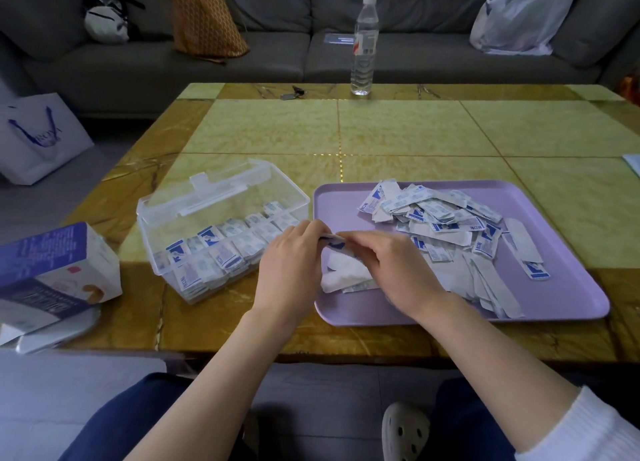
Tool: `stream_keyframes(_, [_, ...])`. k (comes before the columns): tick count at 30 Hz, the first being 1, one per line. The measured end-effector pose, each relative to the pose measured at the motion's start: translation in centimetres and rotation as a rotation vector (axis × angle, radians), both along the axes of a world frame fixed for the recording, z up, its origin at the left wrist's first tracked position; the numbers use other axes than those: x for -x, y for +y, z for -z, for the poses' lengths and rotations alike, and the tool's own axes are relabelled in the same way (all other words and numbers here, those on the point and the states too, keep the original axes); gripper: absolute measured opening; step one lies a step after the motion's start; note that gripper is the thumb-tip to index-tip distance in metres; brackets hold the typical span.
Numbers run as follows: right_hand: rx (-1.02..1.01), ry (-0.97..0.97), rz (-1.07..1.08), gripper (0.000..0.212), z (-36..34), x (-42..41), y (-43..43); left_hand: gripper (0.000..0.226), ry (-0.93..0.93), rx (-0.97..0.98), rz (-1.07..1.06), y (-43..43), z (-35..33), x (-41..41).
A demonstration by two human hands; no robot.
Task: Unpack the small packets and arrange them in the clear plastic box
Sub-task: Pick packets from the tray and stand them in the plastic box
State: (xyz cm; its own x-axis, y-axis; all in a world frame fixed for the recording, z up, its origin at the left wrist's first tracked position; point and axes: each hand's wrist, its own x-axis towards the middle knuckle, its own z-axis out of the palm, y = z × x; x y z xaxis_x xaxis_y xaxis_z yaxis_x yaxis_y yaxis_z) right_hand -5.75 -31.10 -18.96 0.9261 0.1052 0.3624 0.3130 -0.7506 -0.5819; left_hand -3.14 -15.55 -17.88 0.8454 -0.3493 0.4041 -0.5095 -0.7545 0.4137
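A clear plastic box (162,215) with its lid open stands left of centre, holding rows of small white-and-blue packets (221,253). To its right a lilac tray (341,201) carries a loose heap of the same packets (446,218) and some torn white wrappers (341,275). Over the tray's left edge, my left hand (289,263) and my right hand (394,270) together pinch one small packet (330,241) between their fingertips.
A blue-and-white carton (52,270) lies at the table's left edge. A water bottle (364,45) and keys (294,92) sit at the far edge. Behind is a grey sofa with bags. A white shopping bag (38,135) stands on the floor at left.
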Motion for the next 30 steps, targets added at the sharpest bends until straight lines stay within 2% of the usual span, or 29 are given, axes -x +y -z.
stream_keyframes(7, [-0.079,-0.079,-0.043,0.023,-1.1,0.3,1.7,0.012,-0.075,0.093,0.059,2.3,-0.9,0.4])
stream_keyframes(11, [-0.181,-0.097,-0.039,0.023,-2.3,0.5,3.4,0.006,-0.106,0.165,0.038,3.8,-1.8,0.7])
stream_keyframes(17, [-0.136,-0.079,-0.068,0.018,-4.1,-0.3,5.9,0.005,-0.082,0.219,0.006,6.4,-2.6,0.6])
stream_keyframes(22, [-0.112,-0.078,-0.039,0.013,-6.6,-2.6,7.9,0.023,-0.110,0.217,-0.185,10.2,-3.5,-0.3])
stream_keyframes(26, [-0.057,-0.025,0.025,0.020,-7.5,-6.1,9.1,0.033,0.036,0.105,-0.410,13.0,-3.3,-1.0])
stream_keyframes(30, [0.107,0.127,0.073,0.028,-7.2,-9.9,10.1,0.034,0.158,0.042,-0.499,14.3,-2.9,-1.1])
